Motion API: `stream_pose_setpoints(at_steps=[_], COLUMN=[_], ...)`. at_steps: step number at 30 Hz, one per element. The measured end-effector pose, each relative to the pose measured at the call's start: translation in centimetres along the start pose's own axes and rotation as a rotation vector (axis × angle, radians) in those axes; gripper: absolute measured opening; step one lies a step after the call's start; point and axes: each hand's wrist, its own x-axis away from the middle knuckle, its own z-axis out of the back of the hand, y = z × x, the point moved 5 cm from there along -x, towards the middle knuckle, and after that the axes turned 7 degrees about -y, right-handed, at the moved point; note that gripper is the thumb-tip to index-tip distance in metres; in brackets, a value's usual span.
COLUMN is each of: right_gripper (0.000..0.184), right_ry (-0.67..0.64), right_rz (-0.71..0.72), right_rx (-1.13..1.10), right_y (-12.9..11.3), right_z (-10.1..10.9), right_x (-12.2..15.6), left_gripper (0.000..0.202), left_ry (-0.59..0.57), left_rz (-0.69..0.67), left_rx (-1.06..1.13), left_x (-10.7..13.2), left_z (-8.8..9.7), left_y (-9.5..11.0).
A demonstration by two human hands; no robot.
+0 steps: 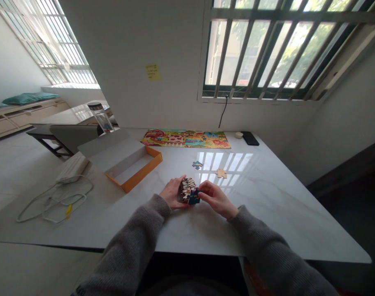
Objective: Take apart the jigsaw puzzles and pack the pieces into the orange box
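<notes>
A person in grey knitted sleeves works through a handful of jigsaw pieces at a pale, marbled tabletop (282,222) beneath a barred window (261,53). The left hand (171,195) has its grip curled around a stack of pieces (187,186), thumb and fingers spread just wide enough to span the bundle, whose edges face upward in a tight row. The right hand (217,200) closes a narrow grip, thumb against fingertips, on the upper right corner of a dark blue piece (192,198) at the near side of the stack; whether that piece is fully parted from the others cannot be told. The stack and the blue piece are both held up close to the person, near the front edge.

The step in hand appears to be handling a single piece at the bundle. The next move, by the look of it, calls for a firm left grip and a light right pinch, so that one piece comes free without the rest slipping.

Beyond the hands, a loose blue piece (197,165) and a tan piece (221,173) lie well apart from each other. An orange-sided box (144,174) sits to the left, and a colourful picture strip (175,139) lies along the wall, with a black phone (250,138) to its right.
</notes>
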Motion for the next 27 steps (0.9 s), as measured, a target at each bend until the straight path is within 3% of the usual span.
stream_pose_setpoints(at_steps=[8,11,14,17,19,23,27], right_gripper=[0.001,0.005,0.019,0.056,0.077,0.082,0.081], right_ry=[-0.007,-0.034,0.005,0.053,0.014,-0.104,-0.115], right_rz=[0.109,0.1,0.081,0.113,0.104,0.024,-0.055], right_rx=[0.593,0.697,0.768,0.882,0.981,1.12,1.162], right_y=[-0.1,0.3,0.6,0.3,0.5,1.3,1.6], right_z=[-1.1,-1.3,-0.9,-0.6,-0.8,-1.4,-1.5], right_x=[0.5,0.5,0.6,0.6,0.5,0.1,-0.2], left_gripper=[0.127,0.124,0.114,0.102,0.096,0.095,0.096], left_ry=[-0.012,-0.016,-0.02,-0.007,0.014,0.022,0.024], left_rz=[0.006,0.008,0.006,-0.006,-0.013,0.001,0.017], left_rx=[0.031,0.059,0.072,0.064,0.054,0.036,0.016], left_x=[0.2,0.2,0.1,0.0,-0.1,-0.4,-0.8], left_z=[0.1,0.4,0.5,0.5,0.5,0.1,-0.1], left_y=[0.2,0.2,0.1,0.2,0.3,0.1,0.1])
